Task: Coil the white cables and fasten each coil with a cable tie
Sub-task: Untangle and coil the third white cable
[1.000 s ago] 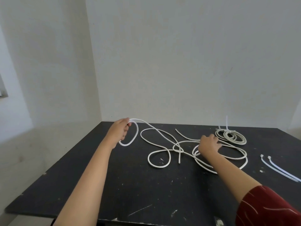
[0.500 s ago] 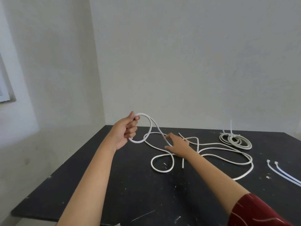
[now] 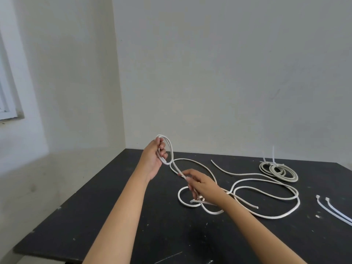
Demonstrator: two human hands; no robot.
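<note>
Right hand (image 3: 202,184) has slid back toward me, pinching the cable (image 3: 266,191) to feed slack; left hand (image 3: 154,159) grips the small coil (image 3: 168,147) upright so loops stack.

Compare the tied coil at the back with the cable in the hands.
The tied coil lies flat, wound tight and fastened by a cable tie; the loose cable sprawls in wide loops, untied. The coil is untouched; the left hand grips the loose cable's first loops. Both are white.

Soft, even daylight from the left window (image 3: 7,88); faint shadows, slight wide-angle edge bowing
</note>
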